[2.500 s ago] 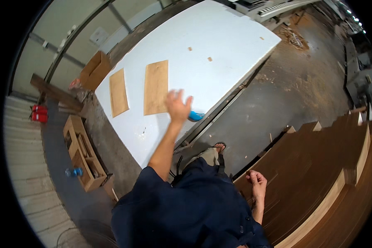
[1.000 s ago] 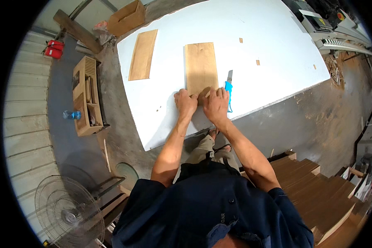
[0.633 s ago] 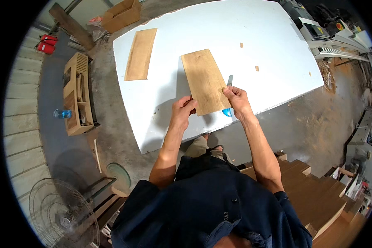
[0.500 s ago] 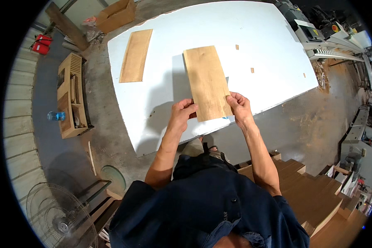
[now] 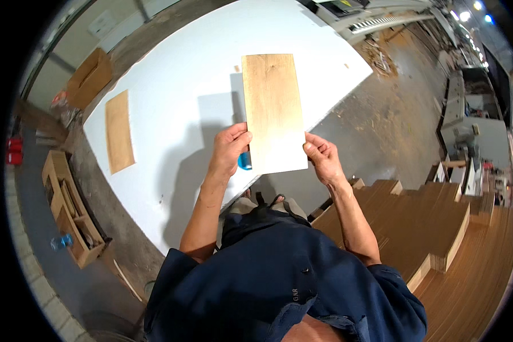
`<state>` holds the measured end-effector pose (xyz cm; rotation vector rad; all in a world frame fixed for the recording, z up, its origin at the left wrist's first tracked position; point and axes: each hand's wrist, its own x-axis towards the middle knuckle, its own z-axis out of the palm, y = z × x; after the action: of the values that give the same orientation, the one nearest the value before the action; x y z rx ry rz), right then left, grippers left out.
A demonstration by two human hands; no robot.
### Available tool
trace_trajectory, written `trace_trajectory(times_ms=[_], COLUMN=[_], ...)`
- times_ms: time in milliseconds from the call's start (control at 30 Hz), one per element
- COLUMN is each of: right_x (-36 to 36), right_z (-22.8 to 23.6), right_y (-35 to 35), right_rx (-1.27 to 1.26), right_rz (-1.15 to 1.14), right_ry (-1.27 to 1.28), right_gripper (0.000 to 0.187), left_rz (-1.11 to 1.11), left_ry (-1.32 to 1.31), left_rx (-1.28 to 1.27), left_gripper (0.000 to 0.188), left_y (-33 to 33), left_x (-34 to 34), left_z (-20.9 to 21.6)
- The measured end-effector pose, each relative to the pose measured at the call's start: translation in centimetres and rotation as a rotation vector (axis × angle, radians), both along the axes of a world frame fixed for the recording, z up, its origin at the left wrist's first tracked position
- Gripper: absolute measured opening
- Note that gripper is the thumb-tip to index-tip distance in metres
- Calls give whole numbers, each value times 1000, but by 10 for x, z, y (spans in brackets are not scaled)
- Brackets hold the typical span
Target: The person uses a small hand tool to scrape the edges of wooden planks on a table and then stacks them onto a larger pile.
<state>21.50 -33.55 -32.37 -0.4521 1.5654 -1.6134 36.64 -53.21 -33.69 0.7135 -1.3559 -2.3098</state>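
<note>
Between my two hands a rectangular light wood board (image 5: 273,108) is held up above the near edge of the white table (image 5: 171,68). My left hand (image 5: 231,148) pinches its left edge near the lower corner, thumb on the face. On the opposite edge my right hand (image 5: 323,158) grips at about the same height, thumb in front. Bright light washes out the board's lower part. A second wood board (image 5: 119,132) lies flat on the table's left side. Close to my left hand, a blue round item (image 5: 244,161) shows partly from behind the held board.
Stacked brown cardboard (image 5: 399,222) rises close on my right. A wooden shelf unit (image 5: 71,211) with a blue bottle (image 5: 61,242) stands on the left floor. Beyond the table are an open cardboard box (image 5: 89,77) and a machine (image 5: 347,11). A small wood chip (image 5: 236,68) lies on the table.
My view has turned to the right, so the table appears further left. The held board stands straighter in view, still in both hands, and more of the cardboard stack shows.
</note>
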Motion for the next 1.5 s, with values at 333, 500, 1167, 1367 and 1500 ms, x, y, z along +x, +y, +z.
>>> trace_trajectory(times_ms=[333, 500, 1167, 1367, 1500], right_x=[-109, -135, -276, -274, -296], right_z=[-38, -51, -108, -114, -121], right_y=[35, 33, 20, 7, -19], right_rx=[35, -53, 392, 435, 589], right_rz=[-141, -134, 80, 519, 891], right_ry=[-113, -246, -507, -864, -887], right_gripper=[16, 20, 15, 23, 29], left_rz=[-252, 290, 745, 1174, 1307], left_ry=[-152, -500, -1049, -433, -261], left_rx=[-150, -513, -791, 67, 127], left_gripper=[32, 34, 37, 24, 24], left_y=[31, 22, 89, 147, 185], left_x=[-67, -60, -26, -58, -100], left_z=[-27, -64, -85, -61, -41])
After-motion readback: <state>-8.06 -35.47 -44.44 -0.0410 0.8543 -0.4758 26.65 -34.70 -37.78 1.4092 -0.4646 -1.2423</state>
